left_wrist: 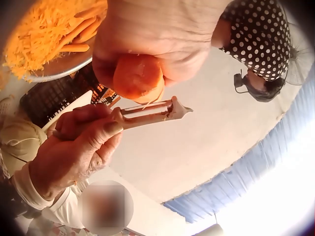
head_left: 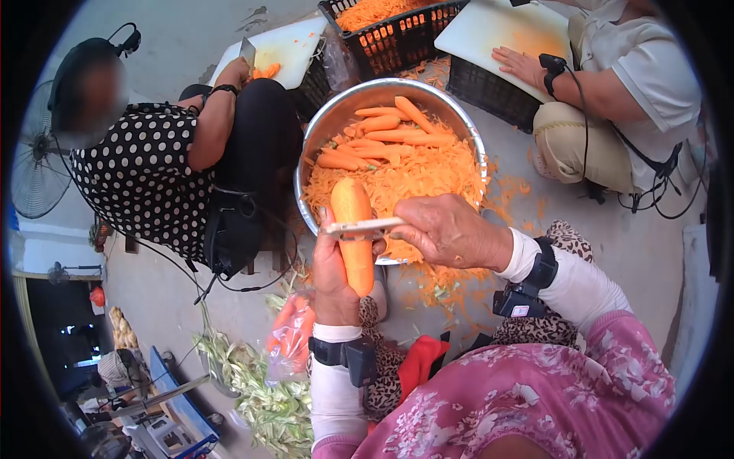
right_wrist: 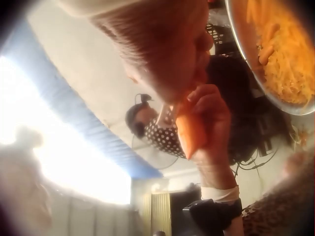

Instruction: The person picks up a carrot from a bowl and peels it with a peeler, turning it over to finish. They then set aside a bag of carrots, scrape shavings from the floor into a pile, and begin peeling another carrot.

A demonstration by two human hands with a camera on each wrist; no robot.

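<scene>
My left hand (head_left: 334,279) grips a thick carrot (head_left: 352,252), its long side pointing away from me over the near rim of a metal basin (head_left: 304,200). My right hand (head_left: 443,233) holds a pale-handled peeler (head_left: 375,224) whose head crosses the carrot's upper half. In the left wrist view, the peeler's blade frame (left_wrist: 152,109) lies right at the carrot's blunt end (left_wrist: 139,78), fingers wrapped behind it. Inside the basin, several whole peeled carrots (head_left: 401,138) lie on a heap of orange peelings (head_left: 436,174).
A bag of carrots (head_left: 290,336) and a pile of pale green leaves (head_left: 267,405) lie at my left. Two people sit across, beside cutting boards (head_left: 287,50) on black crates; one holds a knife (head_left: 248,52). A black crate of shreds (head_left: 394,34) stands behind the basin.
</scene>
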